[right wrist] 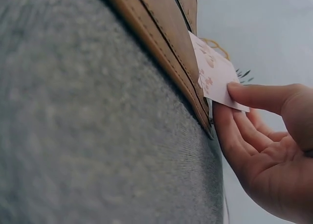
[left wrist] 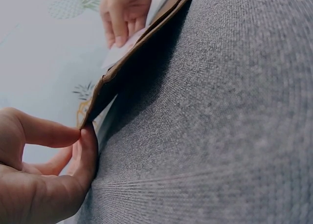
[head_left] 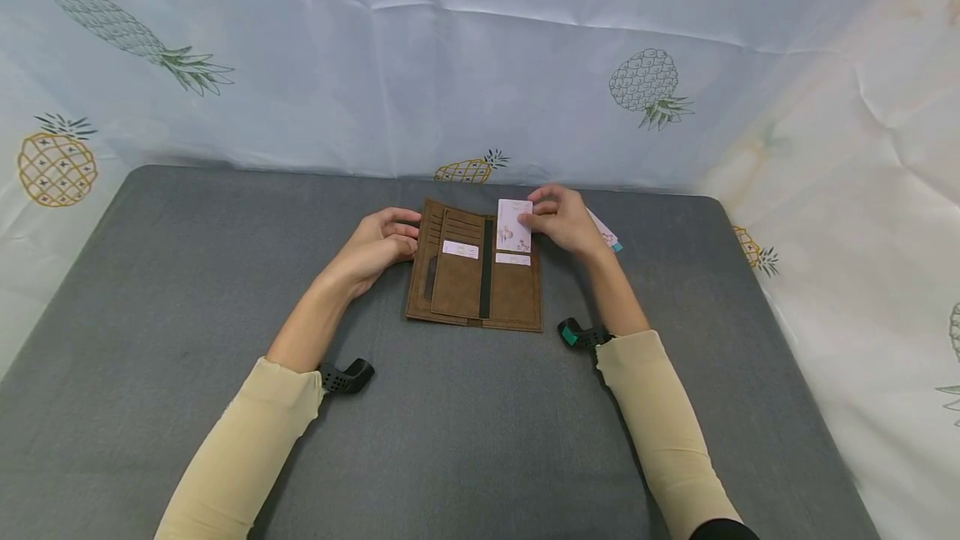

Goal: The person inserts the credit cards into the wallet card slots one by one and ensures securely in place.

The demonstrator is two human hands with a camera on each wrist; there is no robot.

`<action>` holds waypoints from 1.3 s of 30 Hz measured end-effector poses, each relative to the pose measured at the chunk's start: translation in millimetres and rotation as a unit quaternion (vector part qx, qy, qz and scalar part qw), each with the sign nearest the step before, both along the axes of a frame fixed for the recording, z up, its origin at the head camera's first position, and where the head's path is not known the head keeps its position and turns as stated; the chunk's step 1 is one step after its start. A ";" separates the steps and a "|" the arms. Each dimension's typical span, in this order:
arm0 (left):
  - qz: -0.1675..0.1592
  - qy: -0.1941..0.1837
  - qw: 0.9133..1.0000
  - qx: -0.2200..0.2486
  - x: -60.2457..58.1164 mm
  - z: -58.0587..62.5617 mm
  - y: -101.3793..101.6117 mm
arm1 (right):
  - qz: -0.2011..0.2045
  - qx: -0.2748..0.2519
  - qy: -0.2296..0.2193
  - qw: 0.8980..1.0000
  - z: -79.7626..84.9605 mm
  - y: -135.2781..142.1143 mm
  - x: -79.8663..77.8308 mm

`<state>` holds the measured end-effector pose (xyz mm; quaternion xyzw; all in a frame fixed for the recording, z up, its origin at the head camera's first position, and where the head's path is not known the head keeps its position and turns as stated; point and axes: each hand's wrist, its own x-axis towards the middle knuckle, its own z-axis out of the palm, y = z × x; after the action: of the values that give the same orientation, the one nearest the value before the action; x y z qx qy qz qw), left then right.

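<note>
A brown wallet [head_left: 512, 294] lies unfolded on the table, with a pinkish card [head_left: 461, 249] tucked in its left side and another [head_left: 513, 259] in a right-hand slot. My left hand [head_left: 380, 247] pinches the wallet's left edge between thumb and fingers; the left wrist view shows that edge raised off the cloth. Between thumb and fingers of my right hand [head_left: 564, 222] is a pink card [head_left: 513, 226] with a floral print, held over the top of the wallet's right side. In the right wrist view the card's [right wrist: 215, 77] lower edge meets the wallet's right panel.
More cards [head_left: 604, 232], pink with a bit of teal, lie on the table behind my right hand. The grey table [head_left: 450, 440] ends at a white curtain [head_left: 315, 65] printed with pineapples. A black wrist camera [head_left: 347, 377] sits by each forearm.
</note>
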<state>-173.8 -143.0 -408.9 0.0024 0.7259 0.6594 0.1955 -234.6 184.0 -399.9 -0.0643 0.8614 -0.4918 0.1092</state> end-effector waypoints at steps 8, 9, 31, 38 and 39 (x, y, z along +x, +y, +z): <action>0.002 0.000 1.000 0.000 0.2 0.0 0.5 | 0.026 0.031 -0.014 0.999 0.2 5.3 -2.2; 0.002 -0.001 1.000 0.000 0.2 0.1 0.6 | 0.028 0.030 -0.015 0.999 -0.1 5.8 -2.6; 0.002 0.000 1.000 -0.003 -0.1 0.3 0.8 | 0.137 0.111 0.001 0.984 7.2 16.8 -2.7; 0.002 -0.003 1.000 -0.003 -0.1 0.0 0.6 | 0.154 0.111 -0.010 0.982 8.1 18.5 -1.7; 0.002 -0.003 1.000 -0.003 -0.1 0.0 0.6 | 0.156 0.111 -0.011 0.981 8.2 18.8 -1.3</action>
<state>-173.9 -142.4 -408.9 -0.0016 0.7270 0.6579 0.1964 -236.0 202.8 -391.7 -0.1800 0.8887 -0.3707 0.2011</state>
